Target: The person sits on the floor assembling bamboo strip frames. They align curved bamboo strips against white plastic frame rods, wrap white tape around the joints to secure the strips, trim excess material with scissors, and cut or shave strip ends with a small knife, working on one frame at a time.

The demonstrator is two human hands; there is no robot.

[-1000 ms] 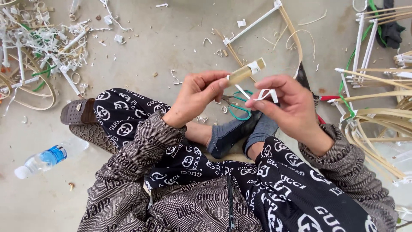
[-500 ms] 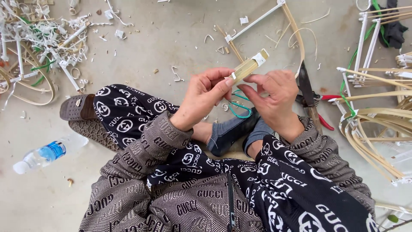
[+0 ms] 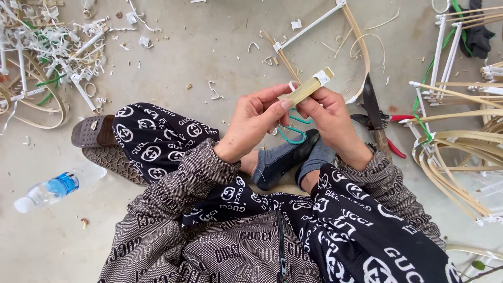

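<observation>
Pinching a short bamboo strip (image 3: 309, 87) between both hands — left hand (image 3: 253, 121) low, right hand (image 3: 331, 116) alongside — I angle its taped end up-right (scissors (image 3: 291, 134) beneath).

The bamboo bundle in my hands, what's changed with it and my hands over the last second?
The right hand let go of the white strip it was pulling out to the side and closed in on the bamboo bundle, which both hands now pinch. The left hand kept its hold throughout. The teal scissors, the knife and the water bottle lie where they were.
</observation>
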